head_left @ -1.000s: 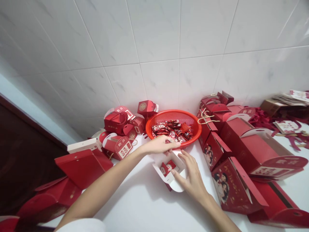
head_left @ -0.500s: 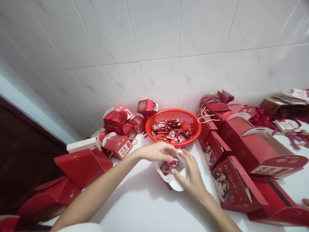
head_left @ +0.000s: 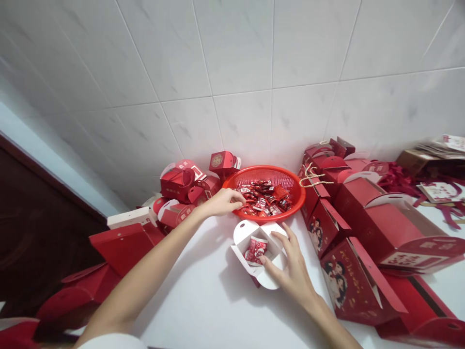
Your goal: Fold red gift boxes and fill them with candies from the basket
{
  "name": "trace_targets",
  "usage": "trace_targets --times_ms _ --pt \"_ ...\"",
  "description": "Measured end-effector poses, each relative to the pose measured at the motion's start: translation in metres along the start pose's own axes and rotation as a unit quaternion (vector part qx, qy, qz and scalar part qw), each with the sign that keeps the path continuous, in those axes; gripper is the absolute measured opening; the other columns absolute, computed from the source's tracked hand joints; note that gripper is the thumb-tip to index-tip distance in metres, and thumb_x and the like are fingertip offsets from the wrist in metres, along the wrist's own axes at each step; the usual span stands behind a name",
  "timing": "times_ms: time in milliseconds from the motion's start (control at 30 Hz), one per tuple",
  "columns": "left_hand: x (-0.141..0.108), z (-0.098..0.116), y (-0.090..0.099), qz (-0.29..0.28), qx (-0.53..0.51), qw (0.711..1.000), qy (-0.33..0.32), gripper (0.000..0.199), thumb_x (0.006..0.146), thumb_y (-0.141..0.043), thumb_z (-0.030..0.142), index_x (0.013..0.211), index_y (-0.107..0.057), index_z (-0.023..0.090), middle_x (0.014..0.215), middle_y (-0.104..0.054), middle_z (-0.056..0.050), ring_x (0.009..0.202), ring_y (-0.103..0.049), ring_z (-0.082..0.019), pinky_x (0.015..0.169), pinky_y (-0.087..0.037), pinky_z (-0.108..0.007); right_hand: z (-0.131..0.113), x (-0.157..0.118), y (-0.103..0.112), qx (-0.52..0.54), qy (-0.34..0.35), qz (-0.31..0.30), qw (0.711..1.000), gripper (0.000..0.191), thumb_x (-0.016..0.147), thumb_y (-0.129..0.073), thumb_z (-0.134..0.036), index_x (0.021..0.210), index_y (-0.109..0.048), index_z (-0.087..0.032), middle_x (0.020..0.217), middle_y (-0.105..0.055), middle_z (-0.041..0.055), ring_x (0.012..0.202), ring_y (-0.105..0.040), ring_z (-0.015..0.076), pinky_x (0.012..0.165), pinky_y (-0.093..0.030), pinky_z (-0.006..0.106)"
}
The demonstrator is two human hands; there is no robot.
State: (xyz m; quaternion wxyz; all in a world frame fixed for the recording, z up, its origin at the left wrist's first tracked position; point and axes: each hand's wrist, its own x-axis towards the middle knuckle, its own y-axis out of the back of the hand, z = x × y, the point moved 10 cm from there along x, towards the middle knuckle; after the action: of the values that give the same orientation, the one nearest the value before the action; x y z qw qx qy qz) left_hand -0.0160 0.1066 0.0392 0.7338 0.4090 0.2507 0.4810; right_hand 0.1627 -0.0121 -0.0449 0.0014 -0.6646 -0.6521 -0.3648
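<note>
I find the small open box (head_left: 249,231) upright on the white counter (head_left: 203,291), just in front of the red basket (head_left: 262,219), its white flaps spread outward. Inside lies a wrapped sweet (head_left: 257,248), red and white, its print facing up. From my remote station I note the right hand (head_left: 294,271) clamped on the right side of this box, thumb over the near flap and fingers at the far one. The left hand (head_left: 225,202) is at the left edge of the basket with fingers curled; I cannot tell whether they are closed on anything. The basket carries a pile of sweets (head_left: 267,199). Red cartons (head_left: 392,218) stand along the right, and further red boxes (head_left: 178,183) are grouped on the left, near the tiled wall (head_left: 240,48).
</note>
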Motion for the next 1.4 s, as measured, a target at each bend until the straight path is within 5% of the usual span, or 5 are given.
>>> trace_targets --times_ms 267,533,833,1067,1400 --pt "0.064 -0.029 -0.043 -0.106 0.081 0.990 0.044 0.028 0.054 -0.061 0.001 0.066 -0.075 0.021 0.070 -0.076 -0.001 0.071 -0.069 -0.021 0.067 -0.049 -0.024 0.003 0.001 0.000 0.004 -0.008 -0.001 1.000 0.044 0.088 -0.066 -0.042 0.125 -0.057 -0.021 0.149 -0.042 0.0174 0.138 -0.047 0.0333 0.106 -0.048 0.046" --pt "0.073 -0.052 -0.066 -0.145 0.143 0.976 0.081 0.078 0.049 -0.081 0.016 0.126 -0.067 0.025 0.137 -0.064 -0.012 0.122 -0.060 -0.034 0.097 -0.047 -0.032 0.004 0.001 -0.001 0.010 -0.007 -0.004 1.000 0.043 0.088 -0.066 -0.040 0.126 -0.056 -0.022 0.151 -0.041 0.0166 0.139 -0.045 0.0329 0.107 -0.047 0.046" --pt "0.071 -0.053 -0.060 -0.129 0.140 0.978 0.088 0.076 0.055 -0.083 0.022 0.129 -0.065 0.018 0.127 -0.069 -0.014 0.112 -0.066 -0.033 0.089 -0.050 -0.030 0.005 0.001 -0.002 0.013 -0.017 -0.021 1.000 0.044 0.088 -0.065 -0.041 0.126 -0.055 -0.022 0.151 -0.040 0.0161 0.142 -0.041 0.0334 0.109 -0.044 0.048" --pt "0.071 -0.030 -0.056 -0.100 0.142 0.985 0.020 0.054 0.069 -0.077 0.026 0.121 -0.071 0.018 0.120 -0.072 -0.012 0.112 -0.064 -0.032 0.092 -0.047 -0.031 0.004 0.001 -0.002 0.014 -0.018 -0.016 1.000 0.043 0.088 -0.065 -0.039 0.125 -0.056 -0.022 0.152 -0.040 0.0161 0.141 -0.044 0.0332 0.108 -0.045 0.047" --pt "0.081 0.006 -0.114 -0.211 0.123 0.968 -0.052 0.039 0.068 -0.071 0.011 0.104 -0.080 0.021 0.091 -0.079 -0.006 0.082 -0.070 -0.023 0.072 -0.049 -0.026 0.006 0.001 -0.002 0.019 -0.024 -0.013 0.999 0.043 0.086 -0.067 -0.040 0.124 -0.058 -0.022 0.151 -0.043 0.0146 0.139 -0.046 0.0324 0.108 -0.046 0.043"
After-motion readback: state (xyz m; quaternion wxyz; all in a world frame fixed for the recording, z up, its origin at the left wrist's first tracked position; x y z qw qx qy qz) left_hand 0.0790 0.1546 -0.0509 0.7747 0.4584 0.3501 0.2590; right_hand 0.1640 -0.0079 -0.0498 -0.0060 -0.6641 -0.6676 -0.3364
